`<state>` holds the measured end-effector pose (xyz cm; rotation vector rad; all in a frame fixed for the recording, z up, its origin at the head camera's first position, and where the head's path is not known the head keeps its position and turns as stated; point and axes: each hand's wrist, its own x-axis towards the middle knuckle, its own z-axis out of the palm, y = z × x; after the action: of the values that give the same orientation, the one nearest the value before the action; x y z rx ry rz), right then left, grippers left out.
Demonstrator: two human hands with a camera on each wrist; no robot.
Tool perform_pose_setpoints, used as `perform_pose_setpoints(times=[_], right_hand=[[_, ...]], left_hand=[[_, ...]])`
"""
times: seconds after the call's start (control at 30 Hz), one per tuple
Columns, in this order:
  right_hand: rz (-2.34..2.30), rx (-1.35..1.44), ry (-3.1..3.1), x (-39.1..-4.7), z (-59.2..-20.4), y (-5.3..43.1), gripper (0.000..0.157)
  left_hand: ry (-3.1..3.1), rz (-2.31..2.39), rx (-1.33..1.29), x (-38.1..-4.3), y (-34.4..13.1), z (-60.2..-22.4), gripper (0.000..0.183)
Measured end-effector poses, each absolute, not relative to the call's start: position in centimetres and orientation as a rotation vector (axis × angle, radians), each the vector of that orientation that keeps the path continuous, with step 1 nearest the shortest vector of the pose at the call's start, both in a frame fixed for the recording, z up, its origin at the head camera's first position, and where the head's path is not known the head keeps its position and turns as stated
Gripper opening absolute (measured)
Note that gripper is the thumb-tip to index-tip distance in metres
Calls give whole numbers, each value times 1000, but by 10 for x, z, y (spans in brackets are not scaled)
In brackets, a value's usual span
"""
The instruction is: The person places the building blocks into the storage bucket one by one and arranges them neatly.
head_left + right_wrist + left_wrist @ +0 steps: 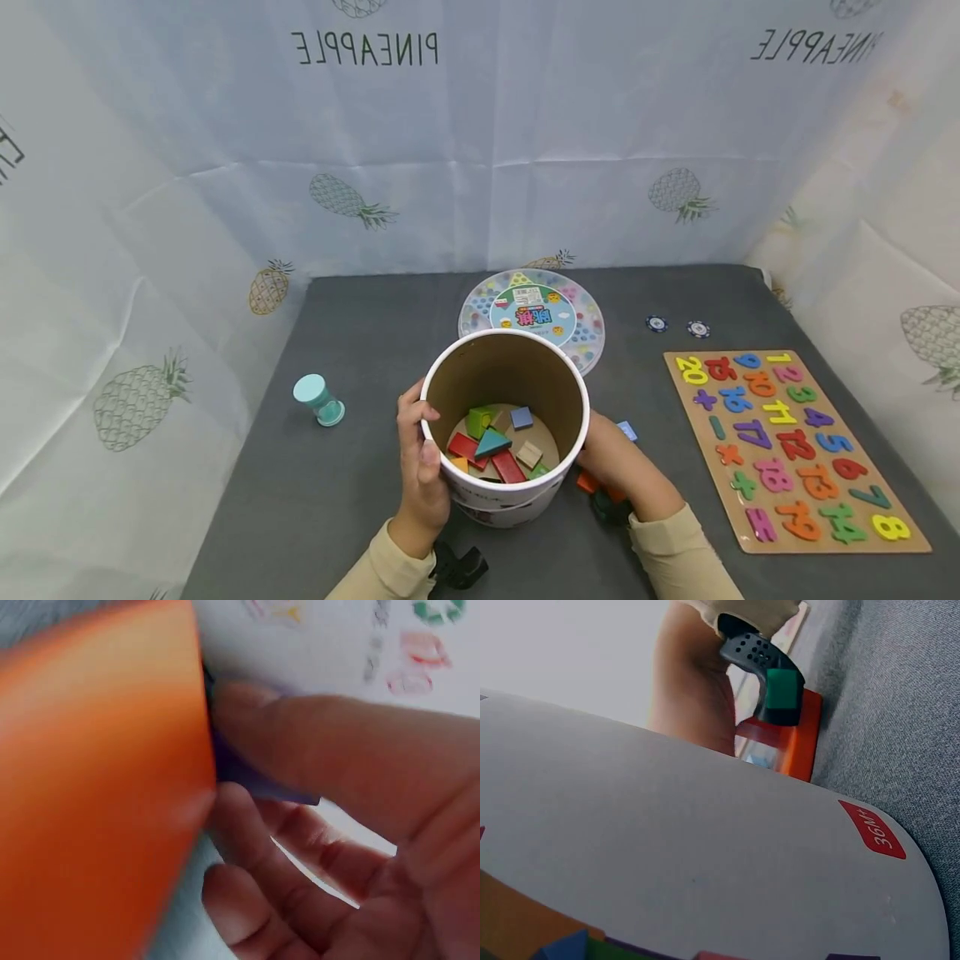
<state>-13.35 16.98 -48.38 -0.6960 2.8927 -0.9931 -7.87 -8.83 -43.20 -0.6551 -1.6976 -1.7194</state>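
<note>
A white round bucket (517,502) stands on the grey table with several coloured wooden blocks inside, among them a teal triangle (492,442) and a red block (508,467). My left hand (422,479) grips its left side near the rim, fingertips curled over the edge. On the bucket's right, my right hand (611,450) is partly hidden behind the wall in the head view. The right wrist view has it pinching a purple block (259,778) between thumb and fingers, close to the bucket. An orange block (112,765) looms large and blurred beside those fingers.
A teal hourglass (320,400) stands at the left. Behind the bucket lies a round game board (588,325). Two poker chips, one here (656,323), and a wooden number puzzle (720,500) lie at the right. A light blue piece (627,430) is beyond my right wrist.
</note>
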Motion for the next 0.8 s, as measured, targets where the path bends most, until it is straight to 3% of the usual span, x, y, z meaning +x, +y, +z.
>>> perform_pose_setpoints(times=[0.17,0.3,0.43,0.63,0.7,0.8], right_hand=[[-1083,-487,3002,-133,-452,185,29],[-1547,-354,3099,-128,-406,185,29],[-1942,-571,3086,-114,-370,173,37],[-1718,-1068,3033,-102,-362,152,46],[-1664,-1057,3058,-100,-366,152,44],[-1672,-832,3148,-96,-373,161,35]], left_hand=[[-1693,-1725,-666,-79,-88,-432,34],[-1694,-1725,-650,-78,-89,-432,34],[-1689,-1730,-643,-77,-89,-433,33],[-1690,-1722,-648,-78,-90,-435,35],[-1693,-1716,-648,-78,-90,-436,36],[-1703,-1695,-649,-78,-91,-436,37]])
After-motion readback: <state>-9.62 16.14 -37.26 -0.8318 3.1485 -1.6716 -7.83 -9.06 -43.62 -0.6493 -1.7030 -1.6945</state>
